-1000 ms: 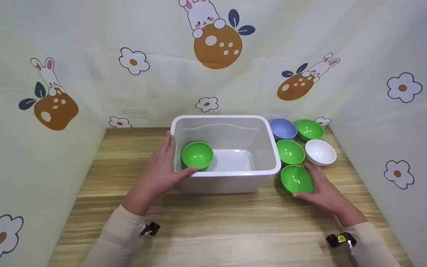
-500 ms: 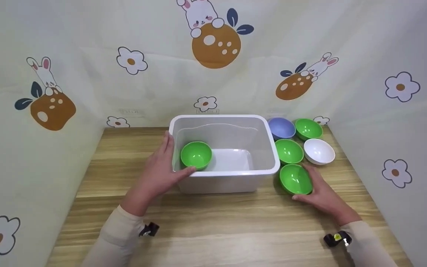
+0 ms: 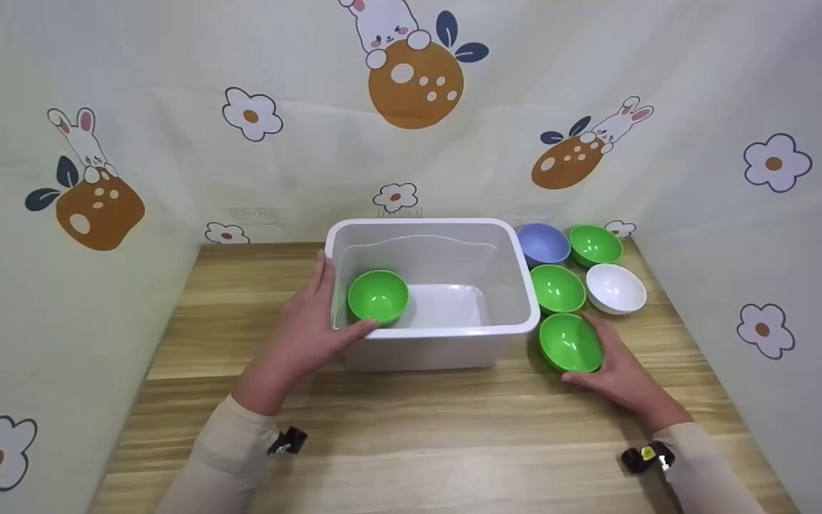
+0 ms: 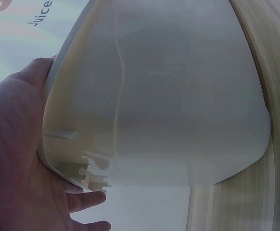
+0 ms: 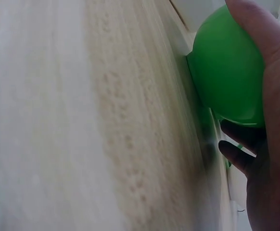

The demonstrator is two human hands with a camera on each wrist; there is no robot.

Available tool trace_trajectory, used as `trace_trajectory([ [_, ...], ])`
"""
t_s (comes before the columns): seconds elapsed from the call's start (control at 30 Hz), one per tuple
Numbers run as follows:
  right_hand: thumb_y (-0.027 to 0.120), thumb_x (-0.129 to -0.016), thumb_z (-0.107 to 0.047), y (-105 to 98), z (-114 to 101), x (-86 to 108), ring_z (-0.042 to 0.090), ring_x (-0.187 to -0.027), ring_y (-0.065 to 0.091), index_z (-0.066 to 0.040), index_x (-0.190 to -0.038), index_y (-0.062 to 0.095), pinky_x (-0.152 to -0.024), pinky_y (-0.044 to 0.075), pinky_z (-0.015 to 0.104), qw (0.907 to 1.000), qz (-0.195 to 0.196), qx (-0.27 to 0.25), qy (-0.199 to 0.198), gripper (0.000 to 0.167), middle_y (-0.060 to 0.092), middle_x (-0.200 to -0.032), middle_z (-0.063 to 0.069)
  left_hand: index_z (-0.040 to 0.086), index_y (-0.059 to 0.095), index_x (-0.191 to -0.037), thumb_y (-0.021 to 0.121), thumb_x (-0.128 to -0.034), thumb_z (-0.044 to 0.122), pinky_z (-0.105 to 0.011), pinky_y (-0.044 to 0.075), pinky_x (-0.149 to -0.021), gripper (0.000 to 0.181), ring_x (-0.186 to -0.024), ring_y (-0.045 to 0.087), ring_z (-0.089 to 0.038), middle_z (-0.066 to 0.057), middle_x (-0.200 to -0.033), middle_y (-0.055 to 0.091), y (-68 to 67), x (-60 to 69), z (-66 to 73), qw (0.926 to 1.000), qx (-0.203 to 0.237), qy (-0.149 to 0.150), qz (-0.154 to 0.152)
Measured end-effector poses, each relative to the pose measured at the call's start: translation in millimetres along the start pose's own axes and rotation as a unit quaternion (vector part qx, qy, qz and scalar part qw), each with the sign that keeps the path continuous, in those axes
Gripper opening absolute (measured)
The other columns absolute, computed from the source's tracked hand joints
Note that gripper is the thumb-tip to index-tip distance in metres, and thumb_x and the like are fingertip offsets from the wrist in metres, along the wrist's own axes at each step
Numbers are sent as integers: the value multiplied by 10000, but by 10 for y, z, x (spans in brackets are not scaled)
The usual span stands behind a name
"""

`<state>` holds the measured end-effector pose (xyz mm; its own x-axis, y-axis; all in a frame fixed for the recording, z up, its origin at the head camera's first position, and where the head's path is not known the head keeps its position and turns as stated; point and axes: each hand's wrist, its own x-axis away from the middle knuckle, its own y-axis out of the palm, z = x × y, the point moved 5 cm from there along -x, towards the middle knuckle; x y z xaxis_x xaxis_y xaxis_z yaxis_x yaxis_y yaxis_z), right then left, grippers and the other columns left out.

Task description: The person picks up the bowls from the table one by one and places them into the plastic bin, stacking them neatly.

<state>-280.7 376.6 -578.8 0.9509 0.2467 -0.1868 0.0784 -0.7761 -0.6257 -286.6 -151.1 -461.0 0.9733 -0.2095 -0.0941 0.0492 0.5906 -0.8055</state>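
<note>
Our right grip [image 3: 620, 368] half-curled round one green bowl [image 3: 568, 344], four bowls [image 3: 558, 289] beyond; our left grip [image 3: 302, 325] clasped one white bin [image 3: 447, 333].

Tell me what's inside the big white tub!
One green bowl sits inside the white tub, toward its left end. What lies under the bowl is covered, so I can't tell.
</note>
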Motion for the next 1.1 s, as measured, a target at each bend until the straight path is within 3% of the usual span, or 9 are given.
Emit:
trace_trajectory([
  [0.07,1049,-766,-249,6,7,-6,368,-1499,439,-104,-1719,340,-1237,318,387,10000,46,21,-19,1197,449,-1640,161,45,31,-1771,665,-854,914,-722,230,-1287,1414,-1662,173,-489,-125,-1856,-33,-5,9,2,10000,1,-20,4],
  [0.13,1041,-778,-249,6,3,-1,359,-1488,450,-101,-1715,351,-1215,322,356,9999,81,44,-62,1173,459,-1631,157,47,35,-1772,663,-853,916,-720,222,-1292,1412,-1664,169,-483,-121,-1857,-33,-3,11,2,10000,-14,-31,8],
  [0.27,1030,-793,-242,-4,-14,6,378,-1482,449,-78,-1712,344,-1217,338,594,9999,110,50,-95,1159,447,-1632,176,49,33,-1772,665,-854,914,-720,211,-1296,1410,-1664,168,-482,-128,-1856,-28,8,3,0,10000,-34,-33,7],
  [0.33,1030,-792,-248,-7,-16,6,372,-1480,450,-73,-1714,337,-1206,338,648,9999,121,62,-58,1167,443,-1633,174,49,31,-1772,667,-855,911,-724,208,-1295,1410,-1662,171,-489,-136,-1856,-25,10,0,1,10000,-28,-31,0],
  [0.63,1033,-780,-258,-22,-17,-5,382,-1445,479,-53,-1693,363,-1182,364,685,9998,121,116,-128,1151,463,-1586,188,45,27,-1770,669,-864,902,-723,219,-1292,1403,-1661,172,-491,-144,-1854,-28,-1,4,7,10000,-71,-14,-3],
  [0.9,1035,-767,-219,-62,-91,-4,374,-1407,511,-111,-1666,416,-1147,399,701,9998,112,100,-161,1097,493,-1536,156,39,33,-1769,669,-867,898,-720,236,-1288,1398,-1659,180,-492,-133,-1854,-35,-5,12,1,10000,-76,-36,-13],
  [1.1,1033,-773,-206,-119,-207,-15,355,-1392,520,-64,-1622,436,-1154,394,628,9996,91,170,-194,1048,511,-1528,163,19,46,-1763,676,-875,884,-727,285,-1263,1391,-1630,231,-533,-154,-1852,-15,-8,8,-12,9999,-140,57,27],
])
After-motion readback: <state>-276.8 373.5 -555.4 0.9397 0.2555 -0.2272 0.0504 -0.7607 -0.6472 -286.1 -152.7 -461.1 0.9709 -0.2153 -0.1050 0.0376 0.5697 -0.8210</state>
